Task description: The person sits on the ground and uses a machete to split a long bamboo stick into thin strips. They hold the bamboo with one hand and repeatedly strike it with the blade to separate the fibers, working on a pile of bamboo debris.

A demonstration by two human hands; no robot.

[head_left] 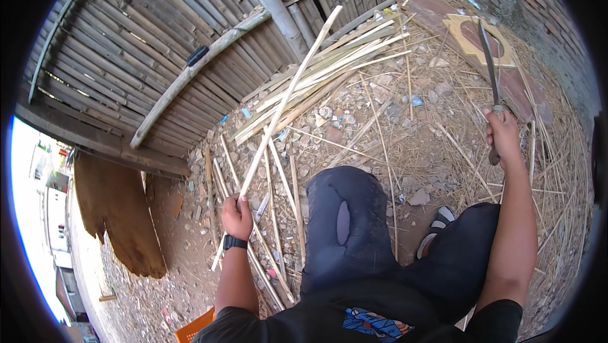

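Observation:
My left hand [237,217], with a black watch on its wrist, is closed round the lower end of a long pale bamboo strip [290,99]. The strip slants up and away to the right, over a pile of split strips. Out to the right, my right hand [504,133] grips the handle of a machete [489,58]. Its long dark blade points away from me, slightly curved, and crosses in front of a yellowish board with a cut-out. Blade and strip are far apart.
Split bamboo strips [342,67] lie piled by the bamboo wall [126,51]. A yellow board [457,34] rests on a reddish slab near the brick wall [557,20]. Stones, shavings and loose sticks litter the ground. A brown sheet [117,216] hangs at left; an orange plastic edge [195,327] shows below.

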